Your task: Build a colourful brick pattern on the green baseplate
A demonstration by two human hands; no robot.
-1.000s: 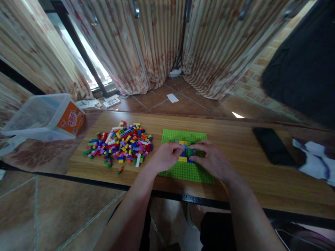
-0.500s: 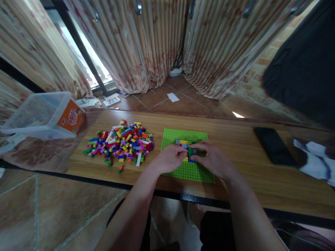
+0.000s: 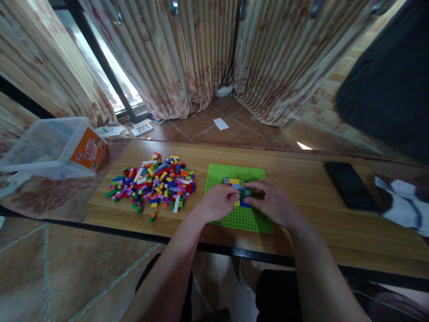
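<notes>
A bright green studded baseplate (image 3: 231, 172) lies on the wooden table, bearing a small cluster of building bricks. Yellow bricks (image 3: 234, 182) and grey ones are at its far side, with a blue brick (image 3: 246, 204) at the near side. My left hand (image 3: 219, 201) is over the cluster's left side, thumb and fingertips pinched together; whatever is between them is too small to make out. From the right, my right hand (image 3: 270, 201) has thumb and fingers on either side of dark green bricks (image 3: 246, 192), gripping them. My fingers hide part of the cluster.
A heap of loose multicoloured bricks (image 3: 157, 179) spreads left of the baseplate, with an orange-green piece (image 3: 153, 216) near the front edge. A clear plastic bin (image 3: 43, 152) stands far left. A black phone (image 3: 350, 185) and crumpled paper (image 3: 402, 205) lie at right.
The view has shifted very slightly. Both hands keep nearly the same position at the brick cluster, and I see no brick taken up or let go.
</notes>
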